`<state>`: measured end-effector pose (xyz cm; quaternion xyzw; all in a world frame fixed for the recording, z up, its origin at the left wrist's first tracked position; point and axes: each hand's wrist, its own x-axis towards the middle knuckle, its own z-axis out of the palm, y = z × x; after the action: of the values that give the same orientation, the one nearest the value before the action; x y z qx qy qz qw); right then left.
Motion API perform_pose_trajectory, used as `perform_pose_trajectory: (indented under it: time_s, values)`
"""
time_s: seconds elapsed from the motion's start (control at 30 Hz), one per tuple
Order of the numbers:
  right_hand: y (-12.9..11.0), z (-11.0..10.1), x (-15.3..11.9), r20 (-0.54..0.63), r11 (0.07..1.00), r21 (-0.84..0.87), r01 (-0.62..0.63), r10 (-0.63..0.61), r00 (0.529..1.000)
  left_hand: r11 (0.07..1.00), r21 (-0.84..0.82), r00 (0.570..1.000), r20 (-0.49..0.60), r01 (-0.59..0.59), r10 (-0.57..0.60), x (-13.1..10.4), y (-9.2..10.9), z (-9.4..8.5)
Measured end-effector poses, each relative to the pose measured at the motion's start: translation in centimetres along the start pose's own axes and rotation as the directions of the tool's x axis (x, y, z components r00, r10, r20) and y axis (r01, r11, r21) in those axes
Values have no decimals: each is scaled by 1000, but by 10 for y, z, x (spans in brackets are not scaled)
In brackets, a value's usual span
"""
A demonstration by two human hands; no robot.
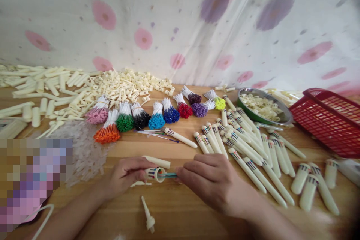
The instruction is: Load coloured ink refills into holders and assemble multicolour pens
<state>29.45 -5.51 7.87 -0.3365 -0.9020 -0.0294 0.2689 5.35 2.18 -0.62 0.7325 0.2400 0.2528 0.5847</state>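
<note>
Near the front middle of the table, my left hand (131, 176) pinches a short cream pen top (152, 174) with coloured sliders in its slots, its open end facing right. Thin blue-tinted sticks (168, 175) reach from that opening to my right hand (209, 180), whose fingers are closed around their other ends. A cream barrel (157, 162) lies just behind the pen top. Closer to the front edge is a loose cream part with a narrow stem (148, 215). Bundles of coloured refills, such as orange (107, 131) and blue (170, 111), stand farther back.
Many finished-looking cream pens (242, 142) spread over the right side. Behind them are a green-sided metal bowl (264, 107) and a red basket (329, 120). Cream parts (126, 82) and clear pieces (81, 153) pile up at left, beside a blurred-out object (30, 183) with a cable.
</note>
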Motion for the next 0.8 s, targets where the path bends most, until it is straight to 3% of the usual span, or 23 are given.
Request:
perform_pose_trajectory:
  time_s: [0.37,0.5,0.8]
  values:
    - [4,-1,0,-53,994,75,-78,82,995,999,-27,998,-39,-40,39,1,2,0]
    - [1,-5,1,-17,995,66,-80,82,997,990,-45,991,-27,-133,132,2,1,-2]
    - [-4,-7,2,48,1000,-18,-19,20,999,995,6,994,45,-100,100,4,4,-2]
